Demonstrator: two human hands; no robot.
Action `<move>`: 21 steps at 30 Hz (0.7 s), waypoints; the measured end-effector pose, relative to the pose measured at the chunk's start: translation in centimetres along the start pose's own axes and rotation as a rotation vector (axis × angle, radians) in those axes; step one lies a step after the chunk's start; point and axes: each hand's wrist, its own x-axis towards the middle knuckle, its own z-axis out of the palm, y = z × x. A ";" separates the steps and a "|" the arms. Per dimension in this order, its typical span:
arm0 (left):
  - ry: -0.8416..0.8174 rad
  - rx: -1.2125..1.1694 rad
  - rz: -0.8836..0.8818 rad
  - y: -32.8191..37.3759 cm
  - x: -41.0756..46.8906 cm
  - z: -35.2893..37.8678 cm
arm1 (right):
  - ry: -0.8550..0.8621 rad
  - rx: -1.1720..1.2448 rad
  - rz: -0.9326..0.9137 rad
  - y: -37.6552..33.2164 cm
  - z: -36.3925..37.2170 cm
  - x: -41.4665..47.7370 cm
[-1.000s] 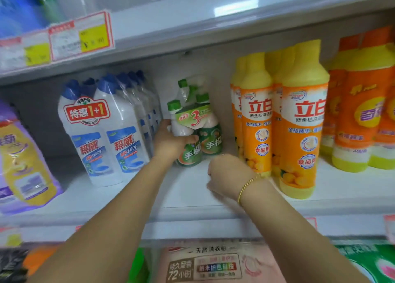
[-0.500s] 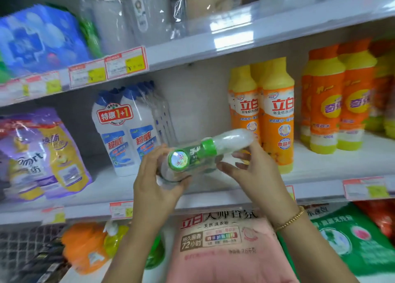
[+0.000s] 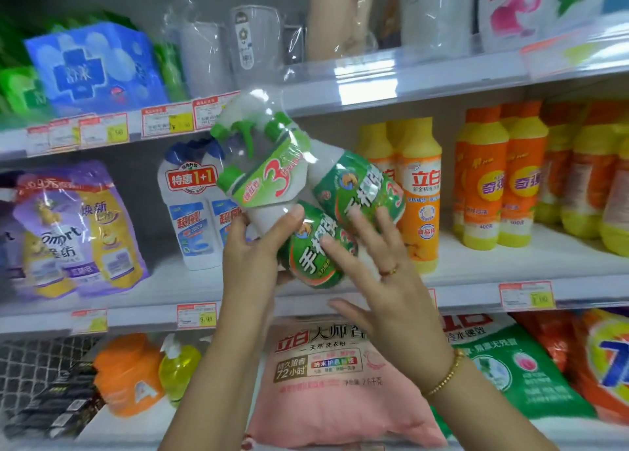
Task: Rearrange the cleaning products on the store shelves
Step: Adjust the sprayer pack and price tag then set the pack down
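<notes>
The left hand (image 3: 251, 256) grips the slick, probably heavy pack (image 3: 357, 192) by a bottle body; the right hand (image 3: 384, 280) steadies it with straight fingers.

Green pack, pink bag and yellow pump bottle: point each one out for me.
green pack (image 3: 315, 261): head view, on the front label of its lower bottle.
pink bag (image 3: 323, 403): head view, on its plain face below the printed label.
yellow pump bottle (image 3: 180, 370): head view, on its round body.

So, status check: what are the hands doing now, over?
Left hand grips green bottle pack, held tilted off the shelf. Right hand open, flat against it. Nothing blocking.
</notes>
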 end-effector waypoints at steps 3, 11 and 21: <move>-0.062 -0.048 -0.073 1.1 -0.8 0.8 | 0.140 -0.039 -0.099 -0.7 0.1 0.3; -0.316 0.001 0.015 3.8 -2.4 1.0 | 0.391 -0.088 -0.166 -0.4 -2.0 1.2; -0.275 -0.028 0.107 3.4 -0.7 0.2 | 0.432 1.083 0.486 -1.8 -5.4 3.7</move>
